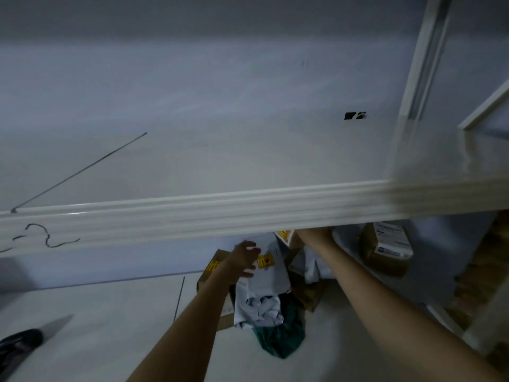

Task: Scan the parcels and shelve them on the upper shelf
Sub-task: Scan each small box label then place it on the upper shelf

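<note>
Low in the middle, the left hand (pixel 245 259) lies spread on a white parcel (pixel 268 282); the right hand (pixel 314 235) is half hidden behind the shelf edge (pixel 192 219), so I cannot tell its grip.

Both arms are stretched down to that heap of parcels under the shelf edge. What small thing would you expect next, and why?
Probably the left hand closes on the white mailer it touches and lifts it. Its fingers lie spread on it; the upper shelf holds no parcels in view. The right hand is half hidden behind the shelf's front rail.

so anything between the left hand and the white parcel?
Nothing visible. The left hand is already over the white parcel in the pile; whether it touches is unclear. The shelf rail hides the right hand.
</note>
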Demonstrator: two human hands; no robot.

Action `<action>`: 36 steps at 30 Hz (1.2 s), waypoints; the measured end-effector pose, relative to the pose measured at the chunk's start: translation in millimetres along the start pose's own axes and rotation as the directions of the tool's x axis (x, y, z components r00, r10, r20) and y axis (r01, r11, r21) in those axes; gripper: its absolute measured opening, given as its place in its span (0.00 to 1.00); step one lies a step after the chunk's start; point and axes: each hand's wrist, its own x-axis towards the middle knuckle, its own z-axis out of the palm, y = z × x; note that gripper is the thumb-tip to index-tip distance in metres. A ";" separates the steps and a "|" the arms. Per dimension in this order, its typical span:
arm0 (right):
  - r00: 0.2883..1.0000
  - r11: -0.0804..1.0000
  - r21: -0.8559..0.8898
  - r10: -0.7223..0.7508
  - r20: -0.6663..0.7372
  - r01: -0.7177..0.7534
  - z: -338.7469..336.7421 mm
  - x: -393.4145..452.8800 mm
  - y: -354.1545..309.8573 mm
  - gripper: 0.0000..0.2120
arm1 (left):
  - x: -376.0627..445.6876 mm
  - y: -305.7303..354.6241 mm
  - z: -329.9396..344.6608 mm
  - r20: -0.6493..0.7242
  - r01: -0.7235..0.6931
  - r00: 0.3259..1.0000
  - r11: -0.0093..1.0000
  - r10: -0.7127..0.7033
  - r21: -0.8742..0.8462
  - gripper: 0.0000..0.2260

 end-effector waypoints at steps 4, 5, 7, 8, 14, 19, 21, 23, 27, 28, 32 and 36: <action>0.964 0.902 0.387 0.096 0.249 -0.190 -8.5 -14.6 -1.1 0.04 | -19.6 9.6 -31.2 -0.037 -0.110 0.993 0.994 0.111 0.028 0.09; 0.958 0.905 0.380 0.088 0.274 -0.192 -6.0 -16.4 -0.9 0.03 | -26.1 11.4 -39.7 -0.048 -0.140 0.989 0.990 0.141 0.026 0.06; 0.939 0.930 0.325 0.058 0.338 -0.174 -0.9 -24.7 -5.3 0.05 | -37.1 8.7 -57.4 -0.061 -0.158 0.985 0.987 0.160 0.037 0.09; 0.920 0.925 0.332 0.046 0.389 -0.187 4.0 -27.9 -8.4 0.08 | -41.7 5.3 -65.8 -0.059 -0.153 0.986 0.987 0.156 0.044 0.14; 0.815 0.844 0.440 -0.007 0.579 -0.305 49.8 -43.7 -23.8 0.06 | -69.6 -21.8 -101.9 0.007 -0.039 0.999 0.999 0.039 0.022 0.23; 0.759 0.770 0.506 -0.045 0.650 -0.388 86.6 -67.9 -37.8 0.06 | -97.0 -49.6 -136.4 -0.084 -0.034 0.996 0.990 0.022 -0.140 0.25; 0.677 0.790 0.471 -0.097 0.729 -0.393 101.5 -81.0 -43.9 0.05 | -108.7 -58.5 -156.1 -0.186 -0.091 0.981 0.972 0.050 -0.219 0.26; 0.584 0.843 0.412 -0.150 0.798 -0.345 117.7 -96.4 -52.8 0.10 | -123.4 -63.0 -175.1 -0.250 -0.139 0.966 0.952 0.069 -0.272 0.24; 0.535 0.914 0.337 -0.173 0.827 -0.226 147.2 -137.0 -91.4 0.16 | -149.6 -66.5 -210.5 -0.292 -0.225 0.948 0.920 0.130 -0.321 0.24; 0.540 0.923 0.328 -0.176 0.823 -0.200 153.8 -147.7 -103.9 0.15 | -156.5 -66.8 -219.1 -0.290 -0.247 0.945 0.911 0.150 -0.332 0.28; 0.575 0.921 0.352 -0.200 0.794 -0.166 184.6 -190.0 -152.7 0.14 | -184.9 -76.0 -252.1 -0.270 -0.285 0.940 0.911 0.206 -0.297 0.33; 0.606 0.904 0.393 -0.221 0.764 -0.166 224.2 -217.9 -185.7 0.21 | -207.3 -98.4 -288.1 -0.233 -0.278 0.949 0.909 0.211 -0.310 0.22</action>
